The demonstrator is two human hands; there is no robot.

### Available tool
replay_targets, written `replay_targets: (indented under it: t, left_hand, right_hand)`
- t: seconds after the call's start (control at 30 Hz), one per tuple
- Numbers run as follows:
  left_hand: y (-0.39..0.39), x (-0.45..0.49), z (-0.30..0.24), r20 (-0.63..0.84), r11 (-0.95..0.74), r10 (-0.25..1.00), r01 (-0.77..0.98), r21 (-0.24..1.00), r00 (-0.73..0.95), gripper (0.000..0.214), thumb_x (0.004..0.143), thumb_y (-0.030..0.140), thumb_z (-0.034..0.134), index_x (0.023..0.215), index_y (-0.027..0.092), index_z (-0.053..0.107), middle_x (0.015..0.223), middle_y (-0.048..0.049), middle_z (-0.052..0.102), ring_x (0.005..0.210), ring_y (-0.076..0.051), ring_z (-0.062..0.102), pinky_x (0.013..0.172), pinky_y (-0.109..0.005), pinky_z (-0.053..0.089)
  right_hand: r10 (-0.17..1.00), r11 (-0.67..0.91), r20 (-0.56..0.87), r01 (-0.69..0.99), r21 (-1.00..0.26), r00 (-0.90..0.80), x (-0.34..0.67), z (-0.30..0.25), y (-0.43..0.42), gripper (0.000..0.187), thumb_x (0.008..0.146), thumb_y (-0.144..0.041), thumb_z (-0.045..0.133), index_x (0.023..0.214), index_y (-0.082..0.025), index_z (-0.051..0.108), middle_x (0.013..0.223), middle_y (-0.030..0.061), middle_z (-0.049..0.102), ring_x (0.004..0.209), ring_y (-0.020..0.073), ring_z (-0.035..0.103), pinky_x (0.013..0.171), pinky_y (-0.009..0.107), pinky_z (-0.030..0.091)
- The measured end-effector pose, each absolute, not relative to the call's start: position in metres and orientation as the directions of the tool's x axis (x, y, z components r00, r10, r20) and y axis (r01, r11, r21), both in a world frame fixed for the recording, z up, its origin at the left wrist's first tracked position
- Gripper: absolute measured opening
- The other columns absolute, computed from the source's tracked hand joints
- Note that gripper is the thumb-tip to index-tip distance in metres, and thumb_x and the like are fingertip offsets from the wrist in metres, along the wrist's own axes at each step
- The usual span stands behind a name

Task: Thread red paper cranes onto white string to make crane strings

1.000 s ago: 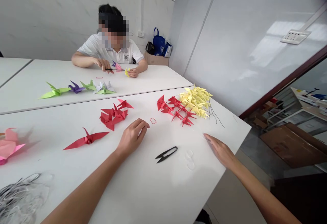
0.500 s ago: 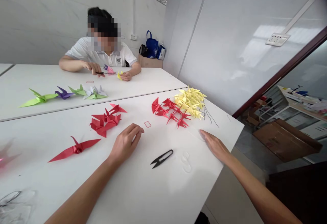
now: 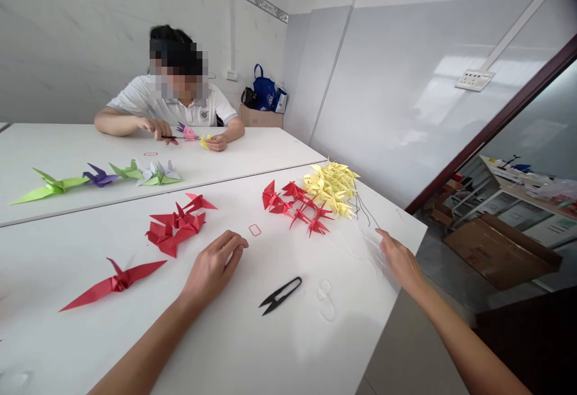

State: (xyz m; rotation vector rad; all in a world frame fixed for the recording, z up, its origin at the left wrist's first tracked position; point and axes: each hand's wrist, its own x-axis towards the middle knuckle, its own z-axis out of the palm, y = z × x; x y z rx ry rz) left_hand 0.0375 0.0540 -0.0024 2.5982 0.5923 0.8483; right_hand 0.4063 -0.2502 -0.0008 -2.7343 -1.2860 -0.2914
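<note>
My left hand [image 3: 211, 266] rests on the white table [image 3: 270, 347], fingers loosely bent and holding nothing, just left of a small red rectangle outline [image 3: 255, 229]. Black thread snips [image 3: 279, 294] lie to its right. My right hand [image 3: 399, 260] lies flat near the table's right edge, fingers stretched toward thin dark wires [image 3: 366, 213]. Beyond it sit small red paper cranes [image 3: 293, 202] and a heap of yellow paper cranes [image 3: 331, 184]. A pile of red cranes [image 3: 175, 226] and one large red crane [image 3: 112, 284] lie to the left.
Clear plastic loops [image 3: 324, 300] lie near the snips. A person [image 3: 175, 103] sits at the far table handling small paper pieces. Green, purple and white cranes [image 3: 99, 175] line that table. Beyond the right table edge the floor drops away, with cardboard boxes [image 3: 500, 251].
My right hand has slid right and forward toward the dark wires at the table's edge. My left hand has stayed beside the red rectangle. The view has shifted slightly.
</note>
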Motion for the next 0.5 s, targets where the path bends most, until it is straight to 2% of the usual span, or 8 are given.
replay_targets:
  t: [0.1,0.23,0.37,0.5]
  left_hand:
    - [0.054,0.037,-0.002,0.463,-0.85,0.491,0.291,0.439,0.738,0.021,0.1,0.026,0.036,0.098,0.023,0.057,0.102,-0.0027,0.063,0.069,-0.013,0.06,0.062,-0.025,0.044]
    - [0.053,0.036,-0.001,0.462,-0.849,0.493,0.293,0.439,0.737,0.021,0.101,0.027,0.036,0.098,0.024,0.057,0.102,-0.0023,0.063,0.065,-0.012,0.058,0.061,-0.024,0.043]
    - [0.054,0.036,-0.001,0.475,-0.857,0.481,0.282,0.431,0.736,0.021,0.1,0.028,0.036,0.099,0.024,0.057,0.101,-0.0033,0.064,0.064,-0.013,0.058,0.059,-0.025,0.044]
    - [0.055,0.036,-0.002,0.48,-0.863,0.47,0.272,0.425,0.741,0.021,0.1,0.027,0.036,0.099,0.024,0.057,0.102,-0.0038,0.064,0.067,-0.013,0.06,0.06,-0.024,0.045]
  right_hand:
    - [0.681,-0.709,0.237,0.705,-0.021,0.693,0.415,0.004,-0.231,0.045,0.101,-0.03,0.024,0.139,-0.015,0.042,0.076,0.009,0.068,0.068,0.0259,0.066,0.06,0.031,0.039]
    - [0.655,-0.738,0.171,0.672,-0.068,0.736,0.423,0.0,-0.205,0.039,0.098,-0.046,0.037,0.12,-0.018,0.054,0.071,0.0053,0.067,0.069,0.0259,0.065,0.057,0.028,0.034]
    - [0.678,-0.719,0.101,0.686,-0.112,0.728,0.422,-0.011,-0.194,0.021,0.097,-0.034,0.041,0.096,-0.022,0.059,0.079,0.0039,0.069,0.074,0.0214,0.065,0.057,0.025,0.031]
    - [0.7,-0.698,0.08,0.703,-0.138,0.71,0.418,-0.018,-0.201,0.02,0.097,-0.03,0.04,0.091,-0.023,0.058,0.078,0.0033,0.068,0.071,0.0198,0.063,0.057,0.025,0.029]
